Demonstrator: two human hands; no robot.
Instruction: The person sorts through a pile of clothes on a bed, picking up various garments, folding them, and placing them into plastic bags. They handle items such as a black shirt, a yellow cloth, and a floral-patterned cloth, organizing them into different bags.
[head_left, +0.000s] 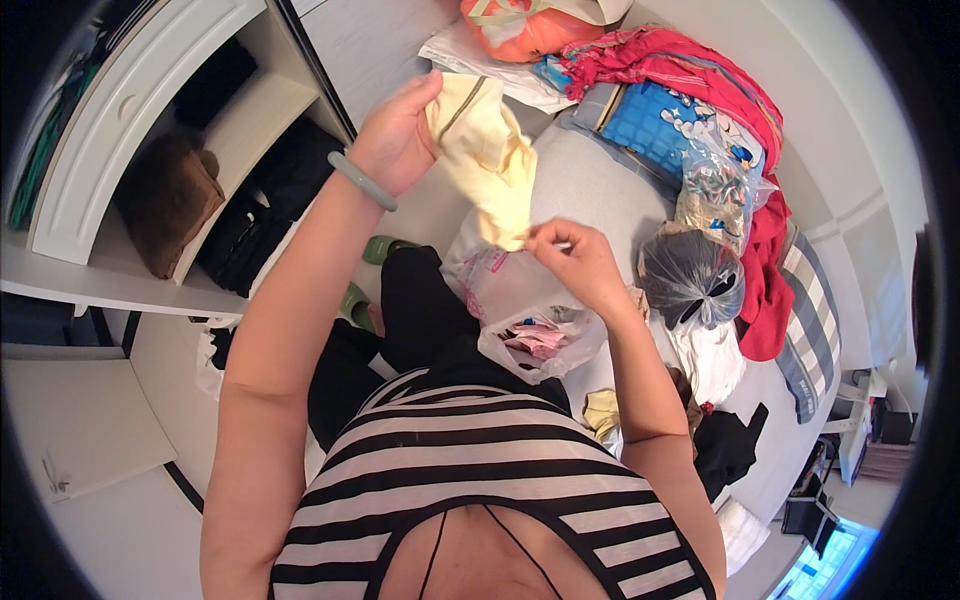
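A pale yellow piece of cloth, sock-like in shape (487, 157), is stretched out in the air before me. It has a dark stripe near its upper end. My left hand (401, 135), a pale bangle on its wrist, grips that striped end; part of the fingers is hidden behind the cloth. At the lower end, my right hand (574, 255) pinches the tip between thumb and finger. Below my right hand, an open translucent plastic bag (499, 289) rests against my lap, with pink items (540, 341) inside. Another yellow cloth (602, 411) lies by my right forearm.
On the bed (592, 161) lie a dark bundle in clear plastic (694, 274), a blue printed package (645, 124), red cloth (765, 300), a checked pillow (814, 315) and black clothing (731, 450). An orange bag (525, 34) sits farther back. Left stands an open wardrobe (255, 120); green slippers (386, 249) are below.
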